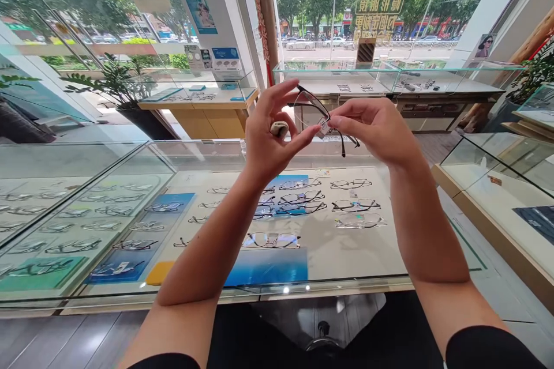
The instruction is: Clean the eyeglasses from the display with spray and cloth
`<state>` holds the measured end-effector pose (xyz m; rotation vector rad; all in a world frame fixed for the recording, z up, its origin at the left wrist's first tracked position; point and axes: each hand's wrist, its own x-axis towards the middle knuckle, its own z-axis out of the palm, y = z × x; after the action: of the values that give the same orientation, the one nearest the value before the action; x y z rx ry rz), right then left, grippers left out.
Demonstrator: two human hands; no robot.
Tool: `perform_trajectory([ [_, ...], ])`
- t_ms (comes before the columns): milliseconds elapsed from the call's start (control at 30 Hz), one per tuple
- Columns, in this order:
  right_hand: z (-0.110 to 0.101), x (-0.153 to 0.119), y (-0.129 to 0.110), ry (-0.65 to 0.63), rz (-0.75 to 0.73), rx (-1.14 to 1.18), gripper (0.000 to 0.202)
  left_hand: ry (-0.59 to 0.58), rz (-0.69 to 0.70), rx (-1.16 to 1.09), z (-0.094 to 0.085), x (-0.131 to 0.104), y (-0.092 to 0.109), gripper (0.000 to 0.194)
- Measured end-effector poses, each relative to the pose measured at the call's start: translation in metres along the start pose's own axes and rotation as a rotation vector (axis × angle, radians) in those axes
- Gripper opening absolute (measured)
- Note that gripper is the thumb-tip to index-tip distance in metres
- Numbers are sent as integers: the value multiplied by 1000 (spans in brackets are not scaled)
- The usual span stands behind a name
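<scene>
Raised above the glass display case, a pair of dark-framed eyeglasses [318, 105] is between my two hands. My left hand [270, 127] grips one lens side by its edges, thumb below and forefinger above. A small pale rolled thing, perhaps a cloth [279, 129], is tucked under its curled fingers. My right hand [367, 127] pinches the glasses near the bridge, at a small whitish tag or label [324, 128]. The dark temples point partly down below the fingers. The far lens is mostly hidden by the right fingers.
Below my arms stands the glass display case [346, 265] with several rows of eyeglasses [355, 205] inside. A yellow piece [160, 273] lies at its front. Another glass case [506, 207] is on the right. Further showcases [337, 78] and a potted plant [125, 92] stand by the windows.
</scene>
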<state>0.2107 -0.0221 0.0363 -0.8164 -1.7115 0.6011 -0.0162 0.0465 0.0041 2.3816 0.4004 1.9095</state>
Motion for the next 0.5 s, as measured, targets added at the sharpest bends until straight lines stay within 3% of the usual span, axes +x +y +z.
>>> perform_trajectory([
  [133,-1,2,0,90,-40,-101,29,127,-158,29,5,0,10,70],
  [200,0,3,0,152,-47,-167,29,174,-249,74,6,0,22,51],
  [300,8,2,-2,192,-31,-269,25,55,-330,80,8,-2,38,32],
  [400,21,0,-7,184,-49,-399,21,-42,-376,25,11,-3,42,42],
  [500,33,-1,-13,205,-61,-499,20,-48,-440,-57,12,-2,29,47],
])
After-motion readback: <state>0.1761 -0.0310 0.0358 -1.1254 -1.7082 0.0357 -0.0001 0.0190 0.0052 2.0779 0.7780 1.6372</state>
